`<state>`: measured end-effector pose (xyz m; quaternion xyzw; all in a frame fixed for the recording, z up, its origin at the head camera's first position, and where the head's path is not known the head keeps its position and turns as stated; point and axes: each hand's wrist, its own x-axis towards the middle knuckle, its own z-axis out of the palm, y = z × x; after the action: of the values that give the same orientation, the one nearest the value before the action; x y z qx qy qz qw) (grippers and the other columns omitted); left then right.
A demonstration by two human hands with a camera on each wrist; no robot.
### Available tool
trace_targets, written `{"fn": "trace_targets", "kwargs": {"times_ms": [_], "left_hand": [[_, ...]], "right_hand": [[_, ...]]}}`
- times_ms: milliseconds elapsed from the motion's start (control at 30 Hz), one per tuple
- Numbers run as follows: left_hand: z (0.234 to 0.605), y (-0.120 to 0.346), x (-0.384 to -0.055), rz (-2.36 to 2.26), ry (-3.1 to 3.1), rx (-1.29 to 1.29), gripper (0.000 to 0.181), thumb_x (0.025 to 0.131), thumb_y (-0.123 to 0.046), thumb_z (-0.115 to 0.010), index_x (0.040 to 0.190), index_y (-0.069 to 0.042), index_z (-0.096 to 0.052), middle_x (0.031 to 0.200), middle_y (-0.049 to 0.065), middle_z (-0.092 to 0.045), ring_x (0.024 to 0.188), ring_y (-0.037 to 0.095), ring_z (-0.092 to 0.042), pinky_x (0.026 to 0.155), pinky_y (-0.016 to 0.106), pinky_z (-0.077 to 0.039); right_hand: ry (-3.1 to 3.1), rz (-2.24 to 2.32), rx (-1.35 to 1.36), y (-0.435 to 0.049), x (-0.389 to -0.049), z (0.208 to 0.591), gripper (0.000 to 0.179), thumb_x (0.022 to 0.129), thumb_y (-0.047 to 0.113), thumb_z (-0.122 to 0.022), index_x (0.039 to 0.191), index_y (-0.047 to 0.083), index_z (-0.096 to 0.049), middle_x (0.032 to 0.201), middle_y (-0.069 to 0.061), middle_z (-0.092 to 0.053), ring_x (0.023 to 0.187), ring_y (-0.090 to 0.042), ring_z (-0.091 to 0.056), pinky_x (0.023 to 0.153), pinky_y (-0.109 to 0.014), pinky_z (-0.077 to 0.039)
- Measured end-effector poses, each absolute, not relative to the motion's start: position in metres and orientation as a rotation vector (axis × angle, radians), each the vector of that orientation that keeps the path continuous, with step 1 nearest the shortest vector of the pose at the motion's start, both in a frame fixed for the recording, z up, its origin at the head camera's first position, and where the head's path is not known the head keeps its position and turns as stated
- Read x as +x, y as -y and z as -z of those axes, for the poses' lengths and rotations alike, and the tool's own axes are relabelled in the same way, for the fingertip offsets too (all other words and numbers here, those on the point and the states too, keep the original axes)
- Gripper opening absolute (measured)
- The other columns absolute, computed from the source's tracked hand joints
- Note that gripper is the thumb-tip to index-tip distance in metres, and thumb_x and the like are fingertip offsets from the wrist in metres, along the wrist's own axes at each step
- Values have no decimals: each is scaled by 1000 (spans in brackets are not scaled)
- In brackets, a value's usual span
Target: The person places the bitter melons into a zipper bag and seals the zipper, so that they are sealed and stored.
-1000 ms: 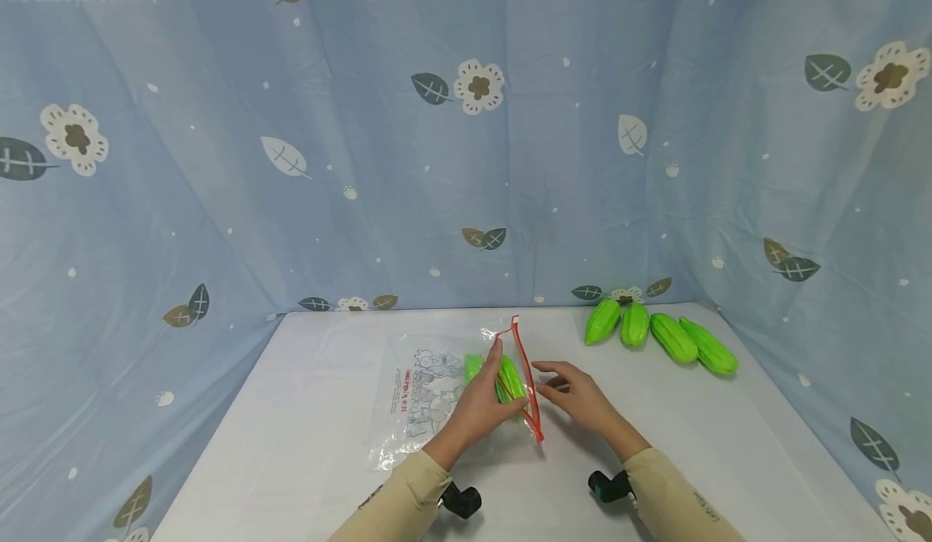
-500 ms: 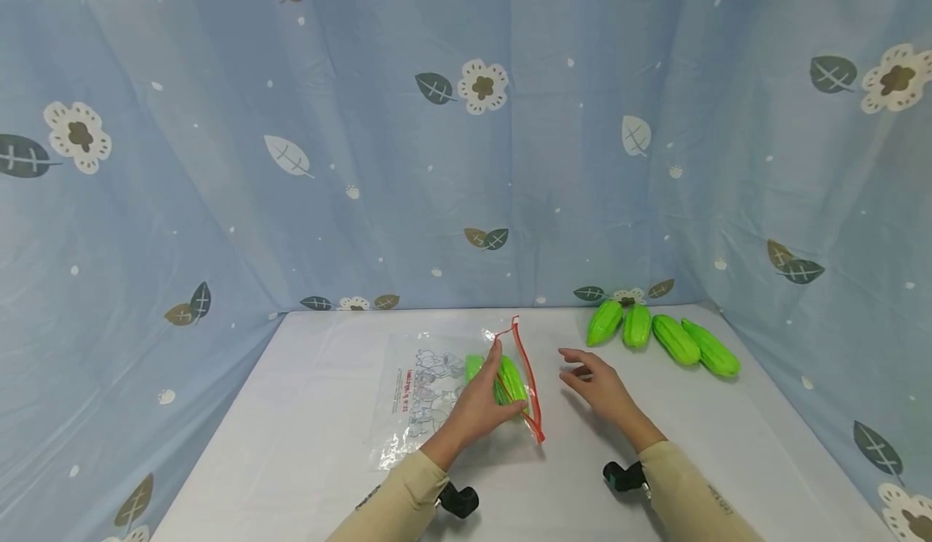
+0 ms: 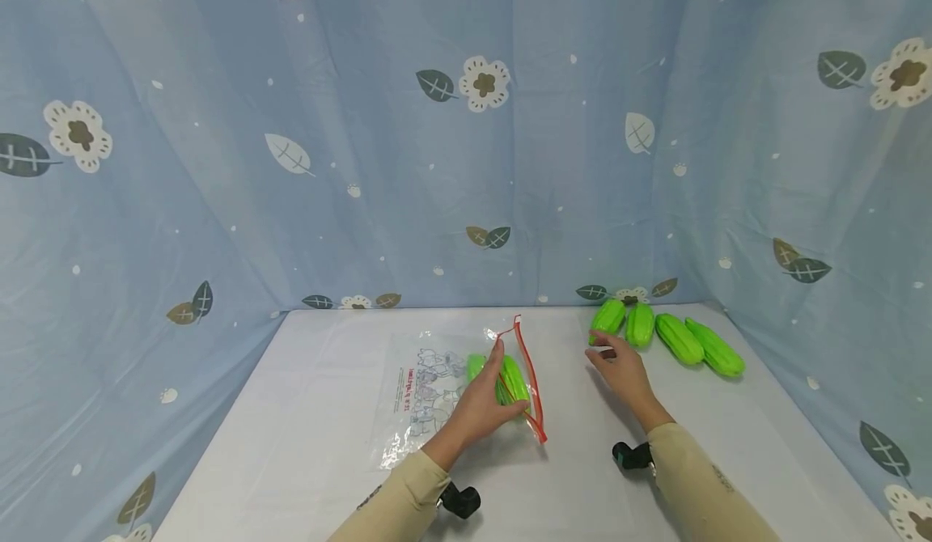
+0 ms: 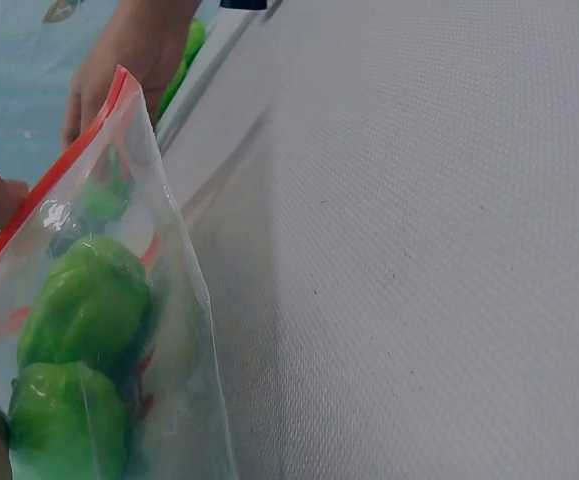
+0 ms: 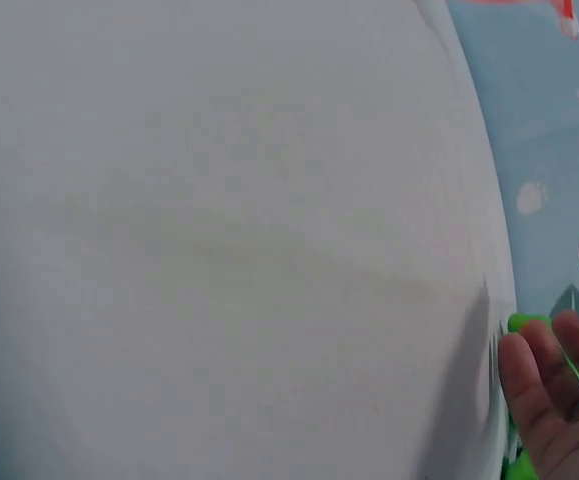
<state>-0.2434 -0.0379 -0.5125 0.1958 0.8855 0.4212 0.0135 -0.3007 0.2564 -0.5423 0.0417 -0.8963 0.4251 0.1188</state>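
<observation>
A clear zip bag (image 3: 396, 425) with a red zip edge and printed animal drawings lies on the table, its mouth facing right. My left hand (image 3: 476, 408) holds it at the mouth, thumb and fingers spread along the parted red edges. Inside are bright green, ribbed, elongated vegetables (image 3: 514, 376), seen through the plastic as lumpy green shapes (image 4: 84, 300) in the left wrist view. My right hand (image 3: 622, 370) hovers with fingers loosely bent and nothing between them. Its fingertips overlap the leftmost loose green vegetable (image 3: 608, 315) in the head view.
More loose green vegetables (image 3: 679, 339) lie in a row at the table's back right corner. A blue patterned curtain (image 3: 379, 162) rises behind and beside the white table (image 3: 313, 388). Black wrist-worn devices (image 3: 459, 500) hang under both sleeves.
My right hand has moved away from the bag's mouth, right and toward the back, up to the loose green vegetables. My left hand and the bag have stayed in place.
</observation>
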Motion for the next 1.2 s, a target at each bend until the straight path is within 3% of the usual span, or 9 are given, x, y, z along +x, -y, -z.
{"fn": "trace_targets", "kwargs": {"times_ms": [233,567,633,867,1200], "left_hand": [[513,37,-244,-1325,-2755,606,108,87,-35,-81,165,-13,-8,170,2,-15,153,25,-23,121,46,-28],[514,37,-245,-1331,-2749,625,107,88,-36,-80,165,-11,-10,170,4,-16,153,26,-23,121,47,-28],[514,37,-245,-1329,-2749,629,107,88,-36,-80,165,-11,-10,170,4,-16,153,26,-23,121,47,-28],[514,37,-245,-1297,-2761,619,107,88,-35,-80,165,-12,-9,170,3,-15,153,26,-22,122,45,-27],[516,37,-245,-1287,-2767,618,107,88,-36,-80,165,-13,-9,170,3,-15,153,26,-23,121,46,-28]], "right_hand": [[2602,-1188,49,-262,-307,535,48,100,12,-65,143,-3,-53,122,-27,-60,106,-42,-65,84,-50,-58],[2651,-1071,-95,-267,-319,531,57,101,23,-64,149,-3,-46,133,-34,-48,102,-40,-64,81,-51,-55],[2665,-1065,-101,-267,-321,530,58,101,24,-63,150,-3,-45,136,-36,-47,104,-42,-62,84,-54,-53],[2716,-1045,-118,-269,-332,526,63,102,26,-60,153,-4,-38,147,-38,-40,133,-53,-43,109,-64,-37],[2807,-1032,-137,-269,-341,525,62,103,28,-58,153,-2,-38,154,-40,-26,140,-56,-30,113,-67,-31]]}}
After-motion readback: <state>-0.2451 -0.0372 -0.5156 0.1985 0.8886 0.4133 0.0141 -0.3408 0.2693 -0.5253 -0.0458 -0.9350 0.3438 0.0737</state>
